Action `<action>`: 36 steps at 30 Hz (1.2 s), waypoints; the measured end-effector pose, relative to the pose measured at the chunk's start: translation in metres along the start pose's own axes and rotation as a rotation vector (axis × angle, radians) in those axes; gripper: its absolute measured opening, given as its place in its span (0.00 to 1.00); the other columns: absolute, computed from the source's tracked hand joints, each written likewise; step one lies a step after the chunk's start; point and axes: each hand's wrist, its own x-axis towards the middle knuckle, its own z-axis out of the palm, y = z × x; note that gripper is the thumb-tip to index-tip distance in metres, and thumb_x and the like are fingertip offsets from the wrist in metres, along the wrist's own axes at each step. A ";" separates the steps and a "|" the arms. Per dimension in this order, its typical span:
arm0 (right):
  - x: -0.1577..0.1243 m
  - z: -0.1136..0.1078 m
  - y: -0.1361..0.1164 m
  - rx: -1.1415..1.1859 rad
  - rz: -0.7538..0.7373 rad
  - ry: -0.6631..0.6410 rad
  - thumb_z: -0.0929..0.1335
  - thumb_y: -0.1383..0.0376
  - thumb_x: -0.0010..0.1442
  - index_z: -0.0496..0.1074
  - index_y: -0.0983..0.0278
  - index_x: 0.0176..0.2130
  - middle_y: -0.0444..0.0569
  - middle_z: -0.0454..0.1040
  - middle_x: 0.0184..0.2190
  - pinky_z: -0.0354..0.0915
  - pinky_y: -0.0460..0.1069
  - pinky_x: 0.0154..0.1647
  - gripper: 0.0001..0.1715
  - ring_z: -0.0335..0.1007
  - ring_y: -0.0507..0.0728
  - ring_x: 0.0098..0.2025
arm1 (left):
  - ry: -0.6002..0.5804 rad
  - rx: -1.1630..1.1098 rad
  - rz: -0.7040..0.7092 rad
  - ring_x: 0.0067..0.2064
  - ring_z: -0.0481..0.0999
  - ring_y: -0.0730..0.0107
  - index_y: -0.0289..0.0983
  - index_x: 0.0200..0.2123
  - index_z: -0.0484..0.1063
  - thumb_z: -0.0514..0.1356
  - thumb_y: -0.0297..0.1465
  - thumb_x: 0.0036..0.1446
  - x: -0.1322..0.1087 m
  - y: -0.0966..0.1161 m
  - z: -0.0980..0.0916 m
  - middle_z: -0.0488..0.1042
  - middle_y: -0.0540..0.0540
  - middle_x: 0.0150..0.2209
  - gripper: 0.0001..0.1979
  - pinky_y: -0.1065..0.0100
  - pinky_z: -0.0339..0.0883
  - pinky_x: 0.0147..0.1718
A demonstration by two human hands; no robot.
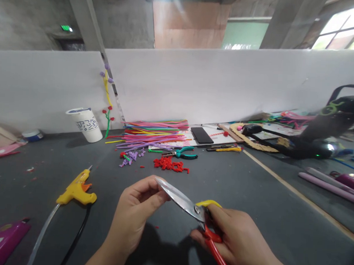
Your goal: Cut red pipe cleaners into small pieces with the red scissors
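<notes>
My right hand (234,228) grips a pair of scissors (182,201) with red and yellow handles, its blades pointing up and left. At the blade tips, my left hand (135,212) is closed in a pinch between thumb and forefinger; whatever it holds is hidden behind the blades and fingers. Beyond the hands lies a pile of short bent red pipe cleaner pieces (171,164). Beside it to the left sits a smaller heap of purple pieces (133,157). Teal-handled pliers (183,152) rest just behind the red pile.
A yellow glue gun (79,188) with its cord lies at left. Bundled pipe cleaners (153,133), a white cup (85,124) and a black phone (202,135) stand or lie toward the white partition (179,82). A black lamp-like device (314,130) is at right.
</notes>
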 end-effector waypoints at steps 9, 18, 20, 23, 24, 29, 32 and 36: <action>0.026 -0.016 -0.012 0.753 0.348 -0.079 0.62 0.61 0.51 0.61 0.63 0.23 0.36 0.55 0.13 0.50 0.42 0.15 0.10 0.52 0.47 0.14 | -0.117 0.101 -0.092 0.28 0.70 0.70 0.35 0.20 0.72 0.61 0.27 0.42 0.000 0.007 0.010 0.72 0.48 0.22 0.03 0.71 0.64 0.31; 0.048 -0.015 -0.018 1.122 0.264 -0.312 0.63 0.66 0.48 0.64 0.65 0.25 0.35 0.59 0.08 0.54 0.41 0.13 0.04 0.53 0.46 0.10 | -0.337 0.099 -0.334 0.27 0.70 0.72 0.33 0.24 0.73 0.61 0.26 0.43 -0.002 -0.005 0.008 0.73 0.48 0.22 0.02 0.71 0.62 0.31; 0.046 -0.015 -0.016 1.145 0.235 -0.343 0.63 0.67 0.48 0.64 0.65 0.24 0.36 0.60 0.09 0.55 0.41 0.13 0.04 0.54 0.46 0.11 | -0.348 0.059 -0.360 0.26 0.71 0.72 0.32 0.23 0.73 0.61 0.26 0.43 -0.002 -0.005 0.008 0.73 0.47 0.21 0.02 0.71 0.62 0.31; 0.044 -0.017 -0.014 1.175 0.187 -0.376 0.63 0.67 0.50 0.64 0.65 0.24 0.36 0.60 0.10 0.55 0.41 0.14 0.05 0.56 0.47 0.12 | -0.355 -0.008 -0.395 0.25 0.71 0.73 0.32 0.23 0.73 0.61 0.25 0.43 -0.003 -0.004 0.008 0.74 0.47 0.21 0.01 0.71 0.62 0.30; 0.044 -0.017 -0.014 1.179 0.179 -0.380 0.63 0.66 0.50 0.64 0.65 0.24 0.36 0.60 0.10 0.55 0.41 0.14 0.05 0.56 0.47 0.13 | -0.364 -0.030 -0.406 0.25 0.71 0.73 0.32 0.23 0.73 0.61 0.24 0.43 -0.003 -0.004 0.008 0.74 0.48 0.21 0.01 0.71 0.62 0.30; 0.042 -0.017 -0.015 1.141 0.180 -0.342 0.62 0.65 0.52 0.63 0.64 0.27 0.37 0.63 0.14 0.54 0.40 0.13 0.05 0.55 0.46 0.13 | -0.411 -0.128 -0.426 0.28 0.72 0.70 0.30 0.24 0.74 0.57 0.25 0.48 -0.003 -0.006 0.008 0.74 0.44 0.24 0.06 0.70 0.62 0.31; 0.042 -0.015 -0.017 1.102 0.161 -0.294 0.62 0.65 0.52 0.62 0.64 0.26 0.39 0.66 0.17 0.53 0.40 0.13 0.05 0.56 0.45 0.14 | -0.389 -0.153 -0.441 0.27 0.71 0.72 0.29 0.24 0.73 0.56 0.30 0.51 -0.002 -0.010 0.009 0.73 0.44 0.23 0.11 0.71 0.62 0.30; 0.043 -0.008 -0.017 1.185 0.151 -0.241 0.63 0.64 0.52 0.62 0.64 0.28 0.38 0.64 0.15 0.54 0.40 0.13 0.06 0.57 0.46 0.14 | -0.384 -0.198 -0.475 0.25 0.69 0.75 0.30 0.23 0.71 0.57 0.29 0.50 -0.002 -0.012 0.010 0.70 0.47 0.21 0.09 0.73 0.60 0.28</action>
